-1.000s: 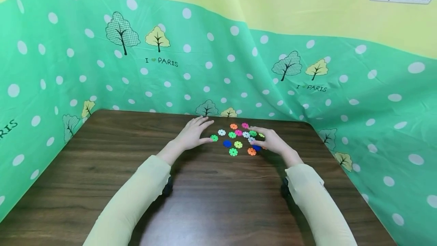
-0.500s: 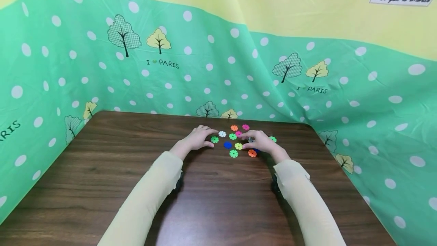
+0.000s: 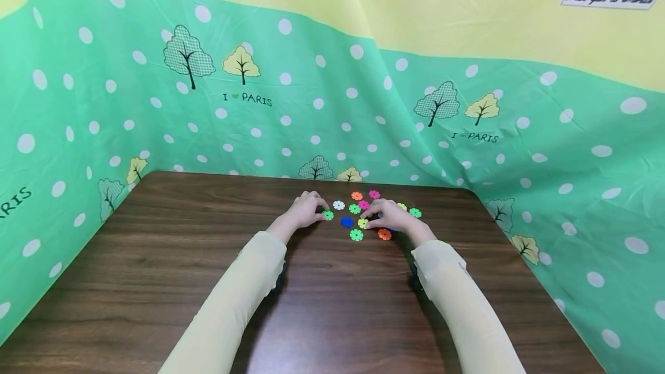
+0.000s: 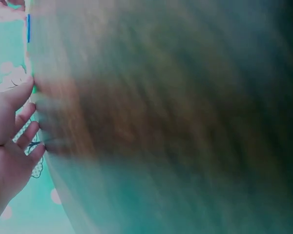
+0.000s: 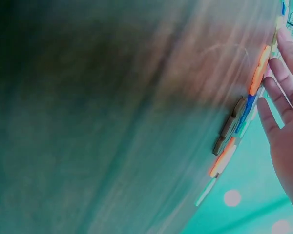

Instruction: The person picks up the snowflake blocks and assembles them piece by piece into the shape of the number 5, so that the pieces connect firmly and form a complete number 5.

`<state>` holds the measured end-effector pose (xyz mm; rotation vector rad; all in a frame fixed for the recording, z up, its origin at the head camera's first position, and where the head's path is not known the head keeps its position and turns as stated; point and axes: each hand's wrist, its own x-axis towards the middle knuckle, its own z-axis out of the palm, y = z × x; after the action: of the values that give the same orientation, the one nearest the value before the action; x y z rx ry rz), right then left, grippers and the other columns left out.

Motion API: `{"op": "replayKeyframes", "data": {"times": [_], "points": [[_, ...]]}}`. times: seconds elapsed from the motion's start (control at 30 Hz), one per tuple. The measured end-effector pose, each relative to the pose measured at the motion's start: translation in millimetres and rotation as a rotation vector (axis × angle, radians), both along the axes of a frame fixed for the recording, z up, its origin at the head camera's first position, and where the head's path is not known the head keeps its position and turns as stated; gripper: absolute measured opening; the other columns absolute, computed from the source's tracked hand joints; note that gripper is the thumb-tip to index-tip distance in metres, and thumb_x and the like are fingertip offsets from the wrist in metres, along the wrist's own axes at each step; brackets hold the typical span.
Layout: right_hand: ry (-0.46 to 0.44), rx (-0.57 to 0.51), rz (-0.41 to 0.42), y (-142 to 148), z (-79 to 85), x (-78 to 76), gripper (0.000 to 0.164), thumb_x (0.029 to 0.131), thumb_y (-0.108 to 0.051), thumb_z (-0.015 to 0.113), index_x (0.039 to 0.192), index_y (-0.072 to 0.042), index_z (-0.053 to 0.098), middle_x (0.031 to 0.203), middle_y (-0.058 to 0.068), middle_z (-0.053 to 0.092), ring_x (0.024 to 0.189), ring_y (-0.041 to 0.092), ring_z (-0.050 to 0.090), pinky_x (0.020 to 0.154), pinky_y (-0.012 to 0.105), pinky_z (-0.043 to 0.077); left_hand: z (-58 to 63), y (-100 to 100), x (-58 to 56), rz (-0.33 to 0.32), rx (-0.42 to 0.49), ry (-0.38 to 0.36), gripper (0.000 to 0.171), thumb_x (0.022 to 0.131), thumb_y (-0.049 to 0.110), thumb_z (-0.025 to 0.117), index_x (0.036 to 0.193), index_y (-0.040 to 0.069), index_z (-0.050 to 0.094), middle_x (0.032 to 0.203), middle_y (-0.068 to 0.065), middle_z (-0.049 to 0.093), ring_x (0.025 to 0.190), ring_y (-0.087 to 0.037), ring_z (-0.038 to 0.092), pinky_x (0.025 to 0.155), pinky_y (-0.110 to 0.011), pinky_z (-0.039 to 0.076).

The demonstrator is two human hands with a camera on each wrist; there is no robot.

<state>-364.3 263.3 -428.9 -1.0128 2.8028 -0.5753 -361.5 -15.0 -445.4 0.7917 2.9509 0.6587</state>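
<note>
Flower-shaped plastic snowflake discs lie flat in a loose cluster near the table's far edge. At the cluster's left side, my left hand pinches a green snowflake disc between thumb and index finger. My right hand reaches over the cluster from the right, its thumb and index finger pinching a yellow snowflake disc. That hand covers some discs beneath it. Between the hands are a blue disc and a white disc. In the left wrist view, only a green sliver shows by the thumb.
Around the hands lie another green disc, an orange disc and, farther back, a pink disc. The brown wooden table stretches toward me. A green and yellow printed curtain hangs behind it.
My left hand has moved right and closed on the green disc at the left. My right hand has moved left across the cluster, from the right-hand discs to the yellow one.
</note>
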Motion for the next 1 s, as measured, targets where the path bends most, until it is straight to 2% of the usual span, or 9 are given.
{"op": "replayKeyframes", "data": {"times": [0.1,0.23,0.4,0.5,0.67,0.87,1.0], "points": [[-0.009,-0.003,-0.016,-1.6,-0.5,-0.8,0.024,0.08,-0.023,0.075,0.103,-0.015,0.073,0.101,0.001,0.066,0.095,0.019,0.058,0.086,0.039,0.049,2.6,1.5,1.5,0.014,0.005,-0.046,0.022,0.088,0.024,0.067,0.11,0.018,0.069,0.125,-0.007,0.053,0.121,-0.029,0.04,0.099,-0.047,0.035],[-0.035,-0.027,-0.06,-3.4,0.4,-0.7,0.022,0.078,-0.023,0.077,0.097,-0.015,0.071,0.099,0.0,0.066,0.093,0.018,0.058,0.086,0.039,0.049,7.0,2.3,3.8,0.01,0.014,-0.083,0.021,0.087,0.02,0.069,0.106,0.015,0.067,0.123,-0.007,0.054,0.12,-0.03,0.039,0.099,-0.047,0.034],[-0.073,-0.048,-0.13,-5.4,1.2,0.6,0.021,0.077,-0.023,0.079,0.091,-0.015,0.066,0.086,-0.002,0.065,0.084,0.016,0.058,0.081,0.036,0.05,8.8,0.9,7.1,0.016,0.063,-0.102,0.023,0.084,0.016,0.073,0.101,0.012,0.059,0.105,-0.004,0.061,0.108,-0.026,0.047,0.094,-0.044,0.034],[-0.099,-0.063,-0.16,-6.7,1.9,2.2,0.02,0.078,-0.02,0.078,0.092,-0.014,0.065,0.082,-0.002,0.063,0.08,0.014,0.058,0.079,0.034,0.049,9.1,-1.3,8.8,0.015,0.088,-0.094,0.024,0.083,0.014,0.073,0.098,0.012,0.055,0.096,-0.003,0.063,0.1,-0.023,0.054,0.09,-0.042,0.036],[-0.123,-0.097,-0.172,-8.1,3.9,5.5,0.015,0.082,-0.014,0.074,0.093,-0.011,0.064,0.084,0.0,0.064,0.082,0.015,0.058,0.08,0.035,0.05,9.0,-5.6,9.4,0.011,0.113,-0.067,0.017,0.086,0.009,0.069,0.096,0.012,0.055,0.091,-0.002,0.065,0.092,-0.02,0.06,0.089,-0.041,0.04],[-0.093,-0.134,-0.151,-8.4,13.5,13.3,0.011,0.084,-0.012,0.071,0.093,-0.01,0.064,0.084,0.0,0.065,0.081,0.016,0.06,0.079,0.036,0.05,15.3,-12.4,10.7,0.002,0.178,-0.003,0.013,0.085,0.004,0.067,0.094,0.01,0.059,0.082,-0.002,0.064,0.078,-0.016,0.058,0.077,-0.032,0.048],[-0.045,-0.175,-0.151,-8.7,20.7,16.3,0.011,0.084,-0.011,0.072,0.091,-0.011,0.064,0.082,-0.001,0.066,0.079,0.015,0.06,0.077,0.035,0.05,22.8,-17.7,15.7,0.014,0.249,0.0,0.011,0.086,0.003,0.067,0.093,0.009,0.061,0.077,-0.001,0.063,0.068,-0.012,0.06,0.073,-0.03,0.05]]}}
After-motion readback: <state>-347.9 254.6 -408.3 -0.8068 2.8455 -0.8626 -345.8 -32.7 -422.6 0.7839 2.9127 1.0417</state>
